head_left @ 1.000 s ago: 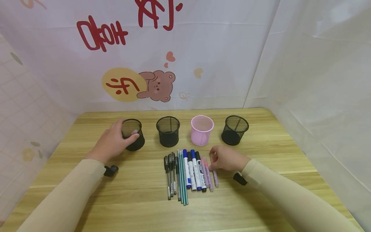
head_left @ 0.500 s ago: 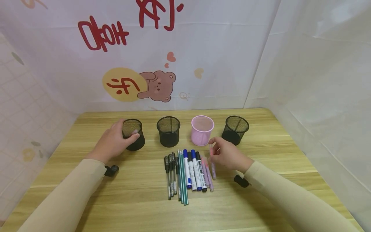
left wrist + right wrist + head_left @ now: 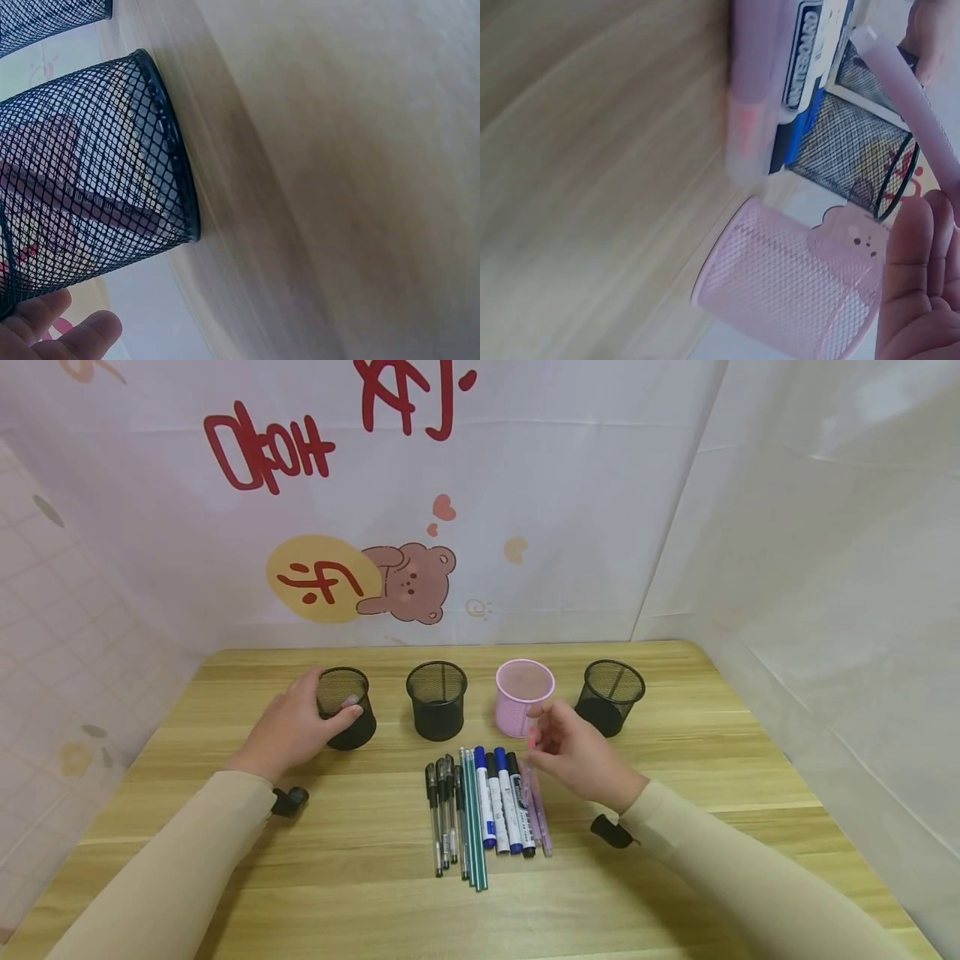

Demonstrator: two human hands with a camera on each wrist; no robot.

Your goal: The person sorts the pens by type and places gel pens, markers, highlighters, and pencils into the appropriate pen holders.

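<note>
One lilac highlighter [image 3: 909, 94] is pinched in the right hand [image 3: 583, 756], raised and tilted above the table [image 3: 337, 877], in front of the pink mesh pen cup [image 3: 513, 714]. The left hand [image 3: 296, 722] is well apart from the right, gripping the left black mesh cup [image 3: 362, 732], thumb across its near side; this cup stands upright at the left end of the row. Through its mesh, the left wrist view shows a lilac pen-shaped object [image 3: 105, 210]; whether it lies inside or beyond the cup cannot be told.

The middle black mesh cup [image 3: 438, 718] stands between the left and pink cups. The right black mesh cup [image 3: 611, 693] stands beyond the right hand, which partly covers it and the pink cup's right side.

In front of the cups, items lie side by side, left to right: black-capped pens [image 3: 433, 818], green-striped pencils [image 3: 474, 827], four white markers [image 3: 509, 806] with blue or black caps, and further lilac highlighters [image 3: 543, 831], partly below the held one.
</note>
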